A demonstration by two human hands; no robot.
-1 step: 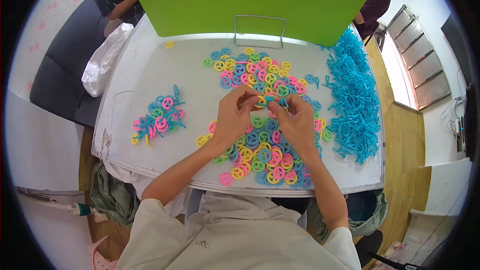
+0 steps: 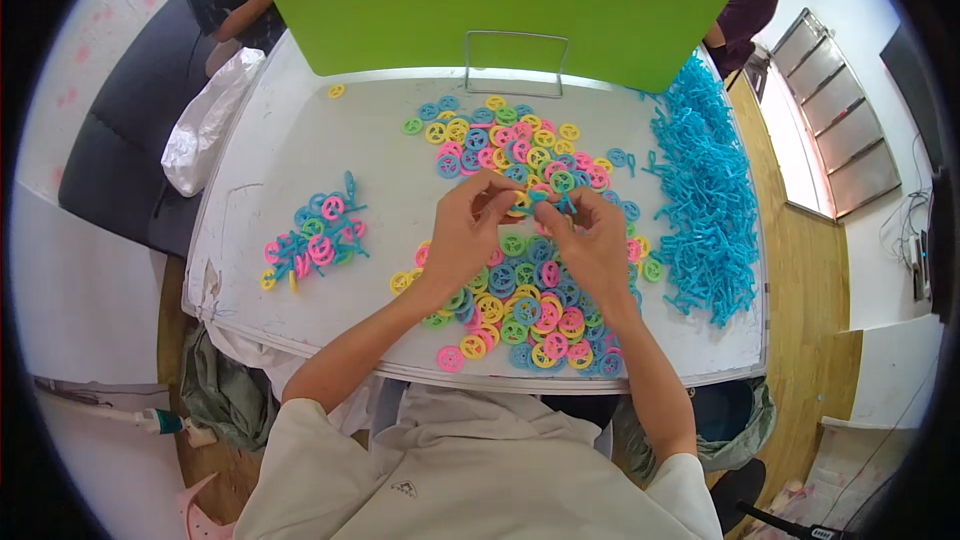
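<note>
Above the middle of the table, my left hand (image 2: pixel 468 232) pinches a small yellow plastic wheel (image 2: pixel 519 204) at its fingertips. My right hand (image 2: pixel 592 245), close beside it, has thumb and fingers closed on a teal plastic stick-like piece (image 2: pixel 539 197). The wheel and the piece meet between the two hands; fingers partly hide how they join. Under and around my hands lies a loose heap of pink, yellow, green and blue spoked wheels (image 2: pixel 527 312). A smaller cluster of teal pieces with wheels on them (image 2: pixel 317 227) rests to the left.
A long mound of teal pieces (image 2: pixel 703 210) covers the table's right side. An upright green board (image 2: pixel 500 0) with a wire stand (image 2: pixel 516 95) closes off the far edge. A lone yellow wheel (image 2: pixel 336 91) lies far left. Beyond the board, other people partly show on both sides.
</note>
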